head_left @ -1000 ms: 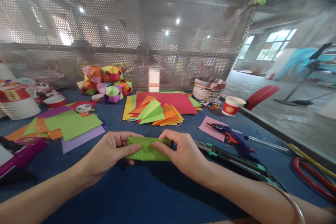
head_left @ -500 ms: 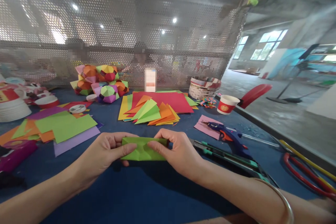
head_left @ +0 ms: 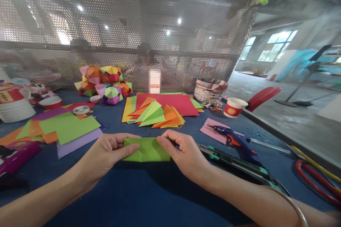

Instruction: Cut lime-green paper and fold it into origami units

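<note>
A folded piece of green paper [head_left: 149, 150] is held up over the blue table between my two hands. My left hand [head_left: 114, 150] pinches its left end, thumb in front and fingers behind. At the upper right corner, my right hand [head_left: 182, 149] grips the paper between thumb and fingers. Beyond it lies a stack of coloured sheets [head_left: 177, 103] with a red one on top. Folded green paper pieces [head_left: 153, 113] and folded orange paper pieces [head_left: 169, 116] rest on the front of that stack.
To the right are a blue glue gun [head_left: 236, 136] on pink paper, a paper trimmer [head_left: 237, 163], red-handled scissors [head_left: 314, 182], a paper cup [head_left: 234, 107] and a woven basket [head_left: 210, 89]. Leftward sit paper balls [head_left: 110, 94], loose green sheets [head_left: 76, 127] and a purple tool [head_left: 20, 154].
My right thumb has shifted up and right, from the paper's face to its upper right corner. The left hand keeps its hold. The whole view has swung slightly left.
</note>
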Action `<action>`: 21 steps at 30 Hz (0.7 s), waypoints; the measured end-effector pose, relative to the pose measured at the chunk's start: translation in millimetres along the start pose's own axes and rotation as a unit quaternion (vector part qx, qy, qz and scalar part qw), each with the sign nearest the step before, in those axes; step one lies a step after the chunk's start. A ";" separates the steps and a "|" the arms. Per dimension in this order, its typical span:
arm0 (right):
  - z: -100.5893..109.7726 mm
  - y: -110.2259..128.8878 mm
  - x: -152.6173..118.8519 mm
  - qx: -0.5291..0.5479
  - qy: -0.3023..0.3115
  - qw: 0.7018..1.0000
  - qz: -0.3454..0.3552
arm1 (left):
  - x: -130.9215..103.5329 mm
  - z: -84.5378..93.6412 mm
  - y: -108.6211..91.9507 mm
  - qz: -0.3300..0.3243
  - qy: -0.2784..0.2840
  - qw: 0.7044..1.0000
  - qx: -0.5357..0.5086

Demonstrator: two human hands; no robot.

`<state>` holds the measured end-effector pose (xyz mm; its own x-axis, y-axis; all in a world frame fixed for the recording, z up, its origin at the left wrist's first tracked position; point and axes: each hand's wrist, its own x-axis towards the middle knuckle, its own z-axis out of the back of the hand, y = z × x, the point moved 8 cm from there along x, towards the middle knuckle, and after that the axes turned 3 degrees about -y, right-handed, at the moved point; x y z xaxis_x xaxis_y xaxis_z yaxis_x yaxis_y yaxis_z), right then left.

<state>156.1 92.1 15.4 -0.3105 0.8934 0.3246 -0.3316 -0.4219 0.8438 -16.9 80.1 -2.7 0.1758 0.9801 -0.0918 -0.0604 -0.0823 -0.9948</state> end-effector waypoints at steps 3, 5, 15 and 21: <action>-2.9 -2.2 0.0 0.019 0.013 1.000 -0.019 | -0.6 -1.1 -1.0 0.004 -0.001 1.000 -0.005; -7.0 -5.8 -0.7 0.054 0.028 0.997 -0.048 | -1.0 -1.1 -2.4 0.001 -0.005 1.000 -0.008; -21.2 -12.9 -0.8 0.192 0.077 0.972 -0.112 | -2.5 3.1 -3.1 -0.012 -0.027 0.999 -0.014; -18.8 -11.7 -0.1 0.180 0.063 0.978 -0.088 | -2.5 1.6 -1.2 -0.006 -0.022 0.999 -0.023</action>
<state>143.2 94.0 -2.5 -0.3923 0.9113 0.1251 -0.0611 -0.1615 0.9850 -18.8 78.1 -1.3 0.1323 0.9880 -0.0796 -0.0127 -0.0787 -0.9968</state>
